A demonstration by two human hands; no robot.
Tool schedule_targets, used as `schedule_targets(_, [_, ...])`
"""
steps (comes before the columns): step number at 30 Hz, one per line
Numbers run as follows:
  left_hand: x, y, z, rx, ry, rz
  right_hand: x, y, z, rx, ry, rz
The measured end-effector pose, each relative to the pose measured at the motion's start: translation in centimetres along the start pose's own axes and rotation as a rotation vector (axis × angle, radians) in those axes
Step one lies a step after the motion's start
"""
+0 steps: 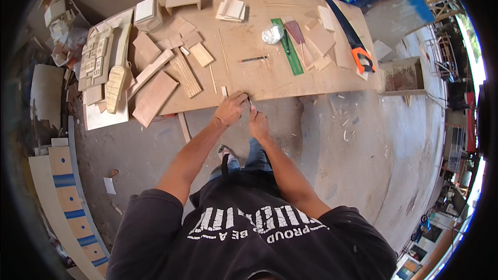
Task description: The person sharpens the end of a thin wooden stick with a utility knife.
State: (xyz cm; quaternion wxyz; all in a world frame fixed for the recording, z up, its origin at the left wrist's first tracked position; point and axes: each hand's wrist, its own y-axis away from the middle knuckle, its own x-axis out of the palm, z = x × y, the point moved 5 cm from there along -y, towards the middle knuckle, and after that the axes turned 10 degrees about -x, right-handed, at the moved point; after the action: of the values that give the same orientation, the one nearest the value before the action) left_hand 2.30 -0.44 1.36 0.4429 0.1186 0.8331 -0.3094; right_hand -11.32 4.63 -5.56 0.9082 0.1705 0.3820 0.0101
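At the plywood table's (pixel 259 84) front edge, my left hand (pixel 231 106) is closed, fingertips pressed at the edge on something too small to make out. Just right of it, my right hand (pixel 258 123) grips a small thin tool (pixel 250 101), its tip near my left fingers. A small pale wood block (pixel 224 91) lies beside my left fingers. Farther back are a pencil (pixel 251 59), a thin wooden stick (pixel 223 52), a green ruler (pixel 295 62) and a white round object (pixel 272 35).
Several wood boards (pixel 155 97) and a layered wooden model (pixel 94 54) cover the table's left. An orange-handled saw (pixel 363 59) lies at the right among offcuts. A metal box (pixel 402 75) stands beyond the right end. Scraps litter the concrete floor (pixel 337 155); panels (pixel 62 181) lean at left.
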Motion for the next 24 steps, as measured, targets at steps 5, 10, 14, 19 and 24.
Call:
schedule_targets(5, [0.0, 0.0, 0.8, -0.053, 0.009, 0.111, -0.7, -0.8, 1.4, -0.035, -0.101, 0.037])
schedule_targets(10, [-0.3, -0.6, 0.6, -0.025, 0.043, -0.019, -1.1, -0.7, -1.0, -0.017, -0.423, 0.021])
schedule_targets(14, [0.1, -0.2, 0.6, -0.233, 0.168, -0.006, -1.6, 0.3, -2.0, 0.024, -0.272, 0.122])
schedule_targets(19, [0.0, -0.4, 0.8, -0.338, 0.224, -0.034, -1.1, 0.6, -2.5, -0.079, -0.274, 0.029])
schedule_targets(24, [0.3, -0.3, 1.0, -0.33, 0.215, -0.019, -1.7, 0.9, -1.1, -0.127, -0.183, 0.05])
